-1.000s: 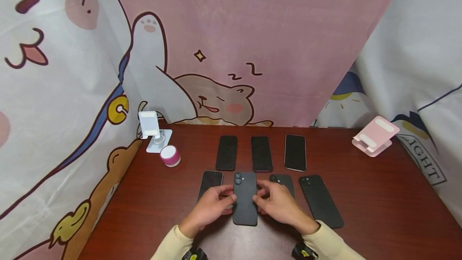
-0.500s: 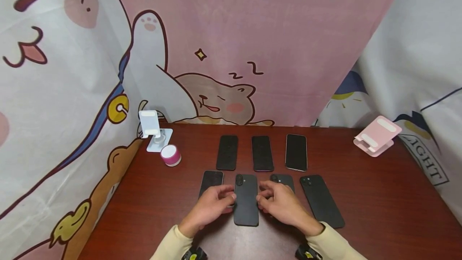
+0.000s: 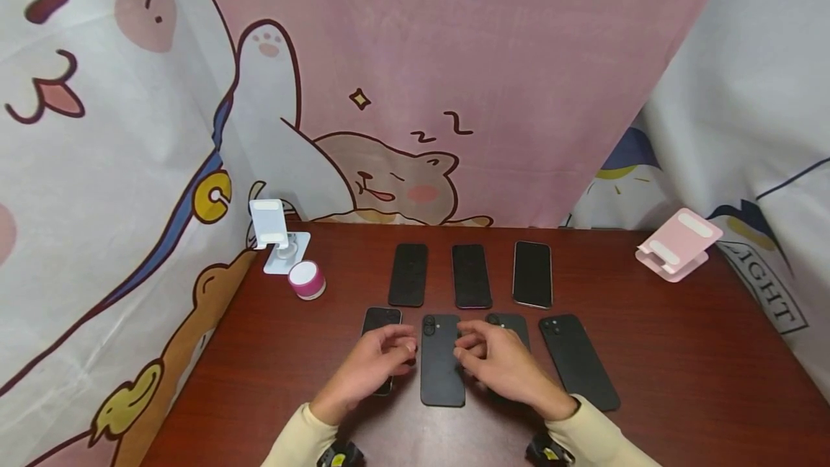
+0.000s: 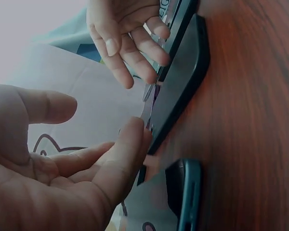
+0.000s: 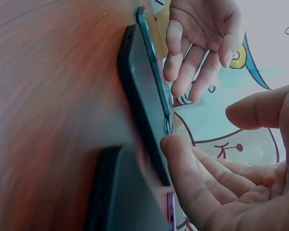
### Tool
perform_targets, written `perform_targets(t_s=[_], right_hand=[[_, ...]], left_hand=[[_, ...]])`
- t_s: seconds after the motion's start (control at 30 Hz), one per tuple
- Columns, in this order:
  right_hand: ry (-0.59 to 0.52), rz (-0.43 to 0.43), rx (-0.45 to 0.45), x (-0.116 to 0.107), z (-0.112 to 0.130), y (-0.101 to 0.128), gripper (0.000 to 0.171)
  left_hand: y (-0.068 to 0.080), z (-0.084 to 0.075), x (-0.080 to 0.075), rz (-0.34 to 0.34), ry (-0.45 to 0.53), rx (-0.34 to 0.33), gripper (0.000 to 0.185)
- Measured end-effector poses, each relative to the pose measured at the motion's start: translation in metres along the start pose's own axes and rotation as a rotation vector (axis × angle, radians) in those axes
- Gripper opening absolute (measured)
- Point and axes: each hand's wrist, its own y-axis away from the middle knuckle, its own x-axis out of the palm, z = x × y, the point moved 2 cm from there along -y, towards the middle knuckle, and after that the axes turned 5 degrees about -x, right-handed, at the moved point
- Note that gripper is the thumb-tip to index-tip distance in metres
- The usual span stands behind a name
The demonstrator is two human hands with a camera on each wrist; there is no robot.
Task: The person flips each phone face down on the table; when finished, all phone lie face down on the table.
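The left hand [image 3: 376,359] is seen with loosely bent fingers, and its thumb is parted from them, so nothing is gripped by it. The right hand [image 3: 499,362] is shaped in the same way, and nothing is gripped there either. Between the two hands, a phone [image 3: 443,373] is laid flat on the table [image 3: 259,380] with its back turned up. Its right edge is reached over by the right fingertips; whether it is touched cannot be told. The left fingertips are placed just beside its left edge. A second phone [image 3: 382,317] is partly covered by the left hand, and a third phone [image 3: 515,326] by the right. Further right, a fourth phone [image 3: 579,362] is laid slantwise. Behind, three dark phones [image 3: 471,276] are lined up, with a jar [image 3: 307,281] and a white stand [image 3: 269,222] placed to their left and a pink stand [image 3: 677,236] to their right.
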Motion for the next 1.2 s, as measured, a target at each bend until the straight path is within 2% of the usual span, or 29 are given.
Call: perform_targets(t_s=[0.13,0.4,0.73,0.83,1.0,1.2], right_hand=[[0.010,0.009,-0.050,0.005,0.005,-0.005,0.045],[0.066,-0.022,-0.107,0.019,0.011,-0.021,0.033],[0.055,-0.018,-0.143,0.039,0.012,-0.037,0.033],[0.053,-0.012,-0.153,0.045,0.013,-0.041,0.034],[0.041,0.006,-0.144,0.053,0.017,-0.044,0.036],[-0.027,0.035,-0.117,0.061,0.019,-0.042,0.037]], left_hand=[[0.001,0.002,-0.010,-0.034,-0.004,-0.001,0.050],[0.010,0.011,-0.032,-0.167,-0.051,-0.012,0.044],[0.019,0.019,-0.056,-0.319,-0.086,-0.038,0.036],[0.020,0.021,-0.061,-0.344,-0.087,-0.047,0.036],[0.021,0.023,-0.064,-0.340,-0.104,-0.079,0.038],[0.019,0.027,-0.064,-0.350,-0.132,-0.089,0.039]])
